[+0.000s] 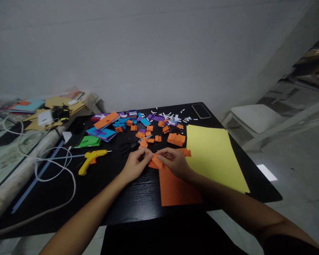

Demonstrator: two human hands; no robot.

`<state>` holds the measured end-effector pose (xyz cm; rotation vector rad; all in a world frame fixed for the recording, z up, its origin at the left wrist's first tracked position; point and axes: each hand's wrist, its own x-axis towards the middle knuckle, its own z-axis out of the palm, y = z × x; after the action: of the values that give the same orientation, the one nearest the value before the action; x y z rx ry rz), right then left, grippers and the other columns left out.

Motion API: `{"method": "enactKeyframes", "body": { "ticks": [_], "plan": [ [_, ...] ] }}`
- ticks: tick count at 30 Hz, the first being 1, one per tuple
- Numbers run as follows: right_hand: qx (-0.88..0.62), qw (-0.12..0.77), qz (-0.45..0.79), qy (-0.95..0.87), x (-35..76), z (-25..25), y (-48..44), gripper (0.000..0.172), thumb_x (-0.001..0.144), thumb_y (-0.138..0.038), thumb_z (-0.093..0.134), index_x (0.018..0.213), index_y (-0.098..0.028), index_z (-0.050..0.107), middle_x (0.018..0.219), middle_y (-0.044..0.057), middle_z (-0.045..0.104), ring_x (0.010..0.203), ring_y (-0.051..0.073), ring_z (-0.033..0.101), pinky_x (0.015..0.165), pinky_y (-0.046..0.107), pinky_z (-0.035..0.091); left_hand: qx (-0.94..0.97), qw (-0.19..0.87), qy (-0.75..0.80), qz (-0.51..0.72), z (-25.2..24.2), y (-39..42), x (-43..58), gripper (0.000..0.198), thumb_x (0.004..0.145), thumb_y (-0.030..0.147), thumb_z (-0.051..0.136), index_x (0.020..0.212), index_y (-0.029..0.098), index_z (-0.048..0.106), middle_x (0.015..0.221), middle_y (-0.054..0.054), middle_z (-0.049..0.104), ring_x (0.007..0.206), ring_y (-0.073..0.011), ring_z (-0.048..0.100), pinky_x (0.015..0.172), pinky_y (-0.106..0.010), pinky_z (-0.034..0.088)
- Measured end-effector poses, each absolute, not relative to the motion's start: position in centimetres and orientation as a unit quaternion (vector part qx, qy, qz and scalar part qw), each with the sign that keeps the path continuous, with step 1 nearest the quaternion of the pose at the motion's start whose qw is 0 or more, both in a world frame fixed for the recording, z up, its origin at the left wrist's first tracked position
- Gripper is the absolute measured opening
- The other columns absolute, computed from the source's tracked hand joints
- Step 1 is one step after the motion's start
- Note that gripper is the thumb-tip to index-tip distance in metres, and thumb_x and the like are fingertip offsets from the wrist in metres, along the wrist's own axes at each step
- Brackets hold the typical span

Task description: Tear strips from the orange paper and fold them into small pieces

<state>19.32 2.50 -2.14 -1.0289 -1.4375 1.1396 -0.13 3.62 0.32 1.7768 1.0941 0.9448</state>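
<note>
Between both hands (135, 164) (176, 163), orange paper (156, 162)

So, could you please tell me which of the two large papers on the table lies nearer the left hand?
The orange paper, partly hidden by the right hand; the yellow paper lies farther to the right of the left hand.

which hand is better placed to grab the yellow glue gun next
Probably the left hand: the yellow glue gun lies to its left. The right hand is farther away; both hands hold a piece of orange paper.
</note>
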Motion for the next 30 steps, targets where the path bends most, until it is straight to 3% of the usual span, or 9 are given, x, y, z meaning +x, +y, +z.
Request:
{"method": "enactKeyframes", "body": {
  "ticks": [5, 9, 13, 16, 20, 22, 26, 30],
  "plan": [
    [-0.414, 0.506, 0.484, -0.581, 19.43, -1.92, 2.55, 0.019, 0.087, -0.037, 0.068, 0.096, -0.021, 0.072, 0.092, 0.005, 0.076, 0.082, 0.019, 0.072, 0.075, 0.033, 0.059, 0.690, 0.412, 0.445, 0.395, 0.50, 3.62, -0.08, 0.026, 0.091, 0.039, 0.062, 0.080, 0.016, 0.065, 0.070, 0.001, 0.057, 0.066, -0.0136, 0.051, 0.064, -0.024, 0.040],
    [-0.414, 0.505, 0.508, -0.562, 19.68, -1.61, 2.53, 0.022, 0.093, -0.035, 0.059, 0.107, -0.022, 0.070, 0.089, 0.003, 0.074, 0.076, 0.016, 0.069, 0.071, 0.032, 0.058, 0.668, 0.411, 0.456, 0.420, 0.44, 3.79, -0.12, 0.028, 0.091, 0.041, 0.062, 0.078, 0.016, 0.063, 0.071, 0.001, 0.056, 0.066, -0.0132, 0.050, 0.064, -0.024, 0.039],
    [-0.404, 0.508, 0.511, -0.563, 19.62, -1.59, 2.46, 0.022, 0.086, -0.032, 0.068, 0.105, -0.022, 0.070, 0.094, 0.004, 0.073, 0.089, 0.019, 0.071, 0.084, 0.035, 0.059, 0.665, 0.418, 0.452, 0.423, 0.20, 3.78, -0.05, 0.028, 0.092, 0.041, 0.061, 0.081, 0.016, 0.064, 0.071, 0.000, 0.056, 0.067, -0.0134, 0.049, 0.064, -0.025, 0.039],
    [-0.405, 0.517, 0.494, -0.570, 19.45, -1.79, 2.54, 0.022, 0.083, -0.033, 0.073, 0.101, -0.021, 0.070, 0.094, 0.006, 0.074, 0.088, 0.019, 0.071, 0.080, 0.034, 0.059, 0.672, 0.431, 0.447, 0.405, 0.05, 3.68, 0.00, 0.027, 0.094, 0.040, 0.060, 0.082, 0.015, 0.064, 0.071, 0.000, 0.056, 0.067, -0.0134, 0.050, 0.064, -0.025, 0.040],
    [-0.414, 0.522, 0.479, -0.571, 19.31, -2.08, 2.77, 0.019, 0.082, -0.034, 0.073, 0.094, -0.019, 0.070, 0.088, 0.005, 0.074, 0.080, 0.018, 0.071, 0.072, 0.031, 0.059, 0.698, 0.426, 0.420, 0.394, 0.12, 3.61, -0.19, 0.019, 0.095, 0.028, 0.055, 0.105, 0.017, 0.066, 0.084, -0.002, 0.062, 0.074, -0.0148, 0.056, 0.068, -0.025, 0.044],
    [-0.415, 0.524, 0.477, -0.571, 19.28, -2.17, 2.84, 0.017, 0.082, -0.033, 0.073, 0.092, -0.019, 0.069, 0.086, 0.005, 0.074, 0.078, 0.017, 0.071, 0.071, 0.031, 0.058, 0.732, 0.407, 0.385, 0.388, 0.25, 3.62, -0.38, 0.024, 0.093, 0.019, 0.053, 0.114, 0.019, 0.064, 0.093, -0.003, 0.064, 0.081, -0.0157, 0.060, 0.073, -0.026, 0.047],
    [-0.419, 0.526, 0.471, -0.571, 19.24, -2.26, 2.83, 0.014, 0.081, -0.032, 0.073, 0.089, -0.020, 0.069, 0.086, 0.004, 0.073, 0.077, 0.017, 0.070, 0.070, 0.032, 0.058, 0.795, 0.346, 0.342, 0.362, 0.39, 3.69, -0.60, 0.024, 0.086, 0.006, 0.051, 0.101, 0.019, 0.064, 0.099, -0.005, 0.065, 0.092, -0.0177, 0.061, 0.083, -0.030, 0.048],
    [-0.421, 0.520, 0.476, -0.571, 19.29, -2.30, 2.80, 0.013, 0.084, -0.031, 0.071, 0.091, -0.021, 0.069, 0.086, 0.004, 0.073, 0.079, 0.018, 0.070, 0.072, 0.032, 0.058, 0.791, 0.327, 0.364, 0.366, 0.32, 3.70, -0.55, 0.018, 0.081, 0.005, 0.054, 0.092, 0.019, 0.058, 0.096, -0.004, 0.065, 0.088, -0.0173, 0.061, 0.081, -0.029, 0.048]
  ]
}}
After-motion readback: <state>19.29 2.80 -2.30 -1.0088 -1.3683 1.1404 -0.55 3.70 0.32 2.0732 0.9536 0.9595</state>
